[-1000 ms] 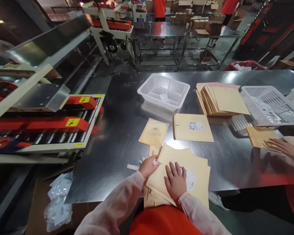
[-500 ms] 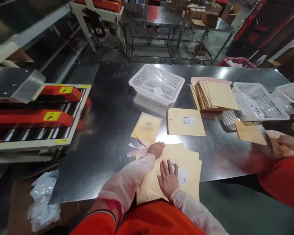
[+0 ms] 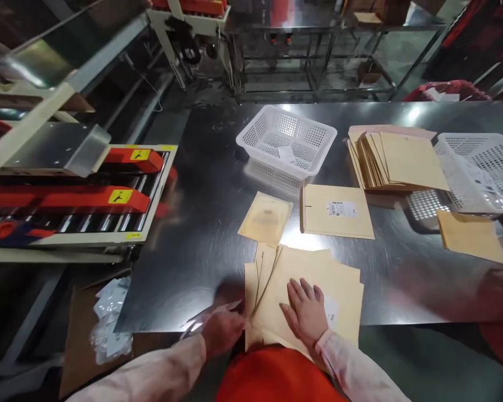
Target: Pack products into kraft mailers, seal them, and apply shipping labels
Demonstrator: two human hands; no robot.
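Observation:
My right hand (image 3: 307,310) lies flat, fingers a little spread, on the top padded envelope (image 3: 276,290) of an overlapping pile at the table's front edge. Its white label is partly covered by that hand. Left of the pile, low over the table edge, my left hand (image 3: 224,332) is closed and somewhat blurred. Thin pale strips (image 3: 188,325) stick out from it. Just beyond the pile lies a yellowish envelope with a clear film look (image 3: 267,216). To its right is a labelled padded envelope (image 3: 337,211).
A white perforated basket (image 3: 287,139) stands at the back of the steel table (image 3: 184,223). Further right are stacked envelopes (image 3: 402,159), another basket (image 3: 482,167) and a loose envelope (image 3: 471,234). A roller conveyor (image 3: 109,220) runs at left, above a carton of plastic bags (image 3: 113,321).
My left hand has drawn back from the envelope pile toward me and left, taking the strips with it. My right hand stays on the pile. The view has turned left.

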